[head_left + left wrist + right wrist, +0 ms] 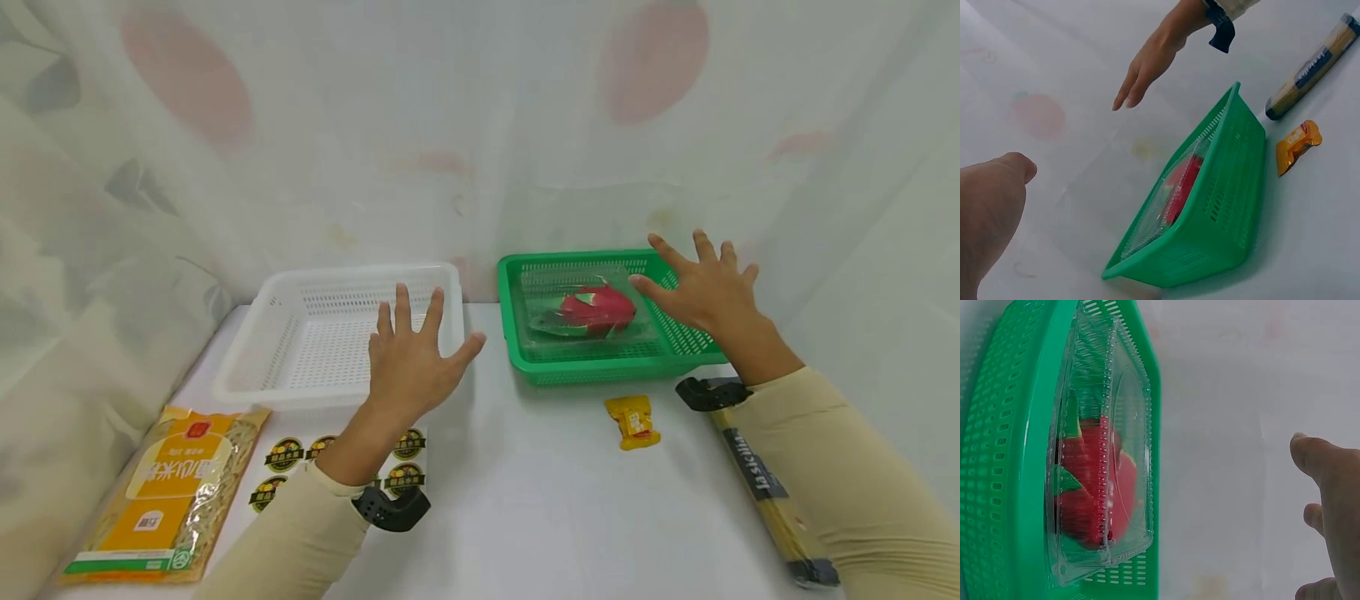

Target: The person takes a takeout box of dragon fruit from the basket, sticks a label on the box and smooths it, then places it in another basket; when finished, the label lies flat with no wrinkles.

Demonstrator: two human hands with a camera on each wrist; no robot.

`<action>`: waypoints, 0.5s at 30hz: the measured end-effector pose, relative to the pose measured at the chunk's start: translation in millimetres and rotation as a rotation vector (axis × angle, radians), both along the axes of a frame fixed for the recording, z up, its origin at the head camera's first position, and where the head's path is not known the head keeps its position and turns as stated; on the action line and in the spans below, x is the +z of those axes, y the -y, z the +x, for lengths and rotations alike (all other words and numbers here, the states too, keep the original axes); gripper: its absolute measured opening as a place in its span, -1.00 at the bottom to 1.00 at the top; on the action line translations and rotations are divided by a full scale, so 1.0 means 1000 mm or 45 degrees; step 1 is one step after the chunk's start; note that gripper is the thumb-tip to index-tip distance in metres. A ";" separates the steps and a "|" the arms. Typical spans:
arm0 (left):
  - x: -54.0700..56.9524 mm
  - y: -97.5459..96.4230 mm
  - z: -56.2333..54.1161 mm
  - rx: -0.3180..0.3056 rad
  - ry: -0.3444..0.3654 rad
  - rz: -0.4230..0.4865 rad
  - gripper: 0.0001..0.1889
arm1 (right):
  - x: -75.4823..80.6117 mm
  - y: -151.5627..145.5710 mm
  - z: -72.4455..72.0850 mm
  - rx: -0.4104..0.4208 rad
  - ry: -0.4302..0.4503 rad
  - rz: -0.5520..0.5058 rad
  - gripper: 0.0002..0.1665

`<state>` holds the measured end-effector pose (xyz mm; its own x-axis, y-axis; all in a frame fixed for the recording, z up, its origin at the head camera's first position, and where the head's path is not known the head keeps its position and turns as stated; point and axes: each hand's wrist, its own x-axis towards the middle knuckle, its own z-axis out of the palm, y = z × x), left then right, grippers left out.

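Note:
My left hand (411, 367) hovers with spread fingers over the front right part of a white plastic basket (255, 333), holding nothing. Above the right end of a green plastic basket (540, 368) my right hand (708, 292) is spread too, also holding nothing. Inside the green basket lies a clear plastic clamshell box (1129, 381) with a red dragon fruit (600, 310) in it, seen close up in the right wrist view. The left wrist view shows the green basket's side and, beyond it, my right hand with fingers pointing down.
A small yellow packet (635, 422) lies before the green basket. Beneath my right forearm is a long spaghetti pack (757, 475). At left rests a noodle bag (165, 492), beside a sheet of round stickers (283, 454) partly hidden by my left arm. A curtain (450, 125) hangs behind the baskets.

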<state>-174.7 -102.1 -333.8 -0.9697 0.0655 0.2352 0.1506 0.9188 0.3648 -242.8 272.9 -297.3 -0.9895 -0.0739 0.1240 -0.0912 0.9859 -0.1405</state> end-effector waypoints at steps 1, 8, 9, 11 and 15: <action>-0.001 -0.002 0.000 -0.006 -0.001 0.004 0.01 | 0.000 0.000 0.000 -0.001 0.001 -0.001 -0.01; -0.001 -0.017 -0.004 -0.076 -0.038 0.056 -0.05 | -0.001 -0.002 -0.001 0.000 -0.007 -0.021 -0.01; -0.001 -0.019 -0.004 -0.091 -0.050 0.067 -0.07 | -0.001 -0.002 -0.001 -0.001 -0.009 -0.022 -0.01; -0.002 -0.023 -0.004 -0.118 -0.067 0.093 -0.09 | -0.002 -0.002 -0.001 -0.002 -0.011 -0.019 -0.01; -0.005 -0.030 -0.004 -0.170 -0.072 0.153 -0.11 | -0.005 -0.002 -0.001 0.004 -0.014 -0.016 -0.01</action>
<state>-179.1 -72.1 -339.0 -0.9393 0.1611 0.3028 0.2918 0.8394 0.4586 -244.2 275.0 -301.8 -0.9879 -0.0752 0.1355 -0.0957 0.9838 -0.1516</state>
